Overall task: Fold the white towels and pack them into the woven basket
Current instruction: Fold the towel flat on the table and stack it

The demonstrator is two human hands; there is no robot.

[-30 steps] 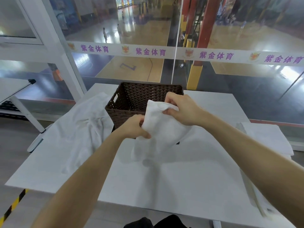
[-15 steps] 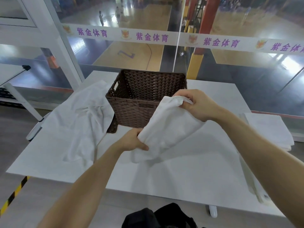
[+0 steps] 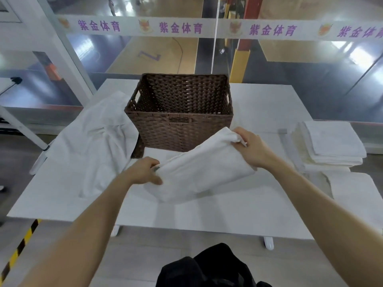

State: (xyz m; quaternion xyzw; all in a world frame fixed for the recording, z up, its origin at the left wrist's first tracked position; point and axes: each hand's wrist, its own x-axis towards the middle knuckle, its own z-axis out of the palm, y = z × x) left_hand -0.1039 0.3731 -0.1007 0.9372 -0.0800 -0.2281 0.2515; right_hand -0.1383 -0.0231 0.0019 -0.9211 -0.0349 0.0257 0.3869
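I hold a folded white towel (image 3: 199, 172) by its two ends, just above the white table (image 3: 207, 214), in front of the brown woven basket (image 3: 180, 129). My left hand (image 3: 145, 172) grips its lower left end. My right hand (image 3: 250, 148) pinches its upper right corner, higher up. The towel slants up to the right and its lower edge touches the table. The basket stands upright at the table's middle back, and what shows of its inside is bare. A loose, crumpled white towel (image 3: 93, 146) lies to the left of the basket.
A stack of folded white towels (image 3: 329, 146) sits at the right on a second white surface (image 3: 356, 195). A glass wall with a printed band (image 3: 207, 27) runs behind the table. Black fabric (image 3: 207, 270) shows at the bottom edge, and a yellow-black floor stripe (image 3: 18, 247) at lower left.
My hands have moved apart and lowered, stretching the towel out from a bunched hold in front of the basket to a long slanted fold near the table. The camera has tilted down.
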